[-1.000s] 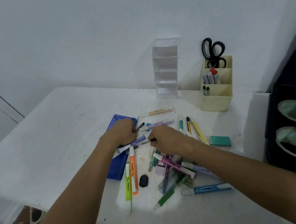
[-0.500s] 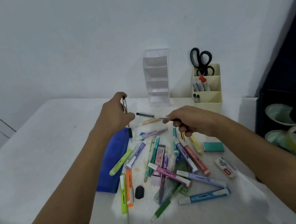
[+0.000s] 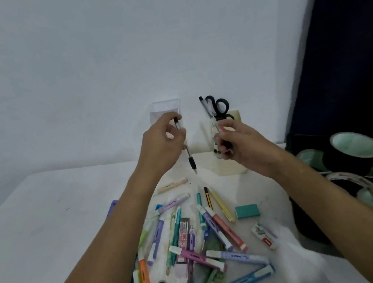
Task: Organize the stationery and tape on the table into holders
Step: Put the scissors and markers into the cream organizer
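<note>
No readable text

Dark print is showing along the purple marker (image 3: 236, 255) and the blue marker (image 3: 246, 281) on the counter (image 3: 49, 234), and red-and-white markings on the small box (image 3: 265, 236), but all are blurring beyond reading.

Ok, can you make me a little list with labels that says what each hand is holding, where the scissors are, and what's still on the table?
left hand: pinches a clear pen with a black grip, tip pointing down
right hand: holds a second pen, raised in front of the cream holder
scissors: black handles, standing in the cream holder
clear holder: behind the left hand
table: pile of highlighters, teal eraser
tape rolls: at the right, off the table
</note>
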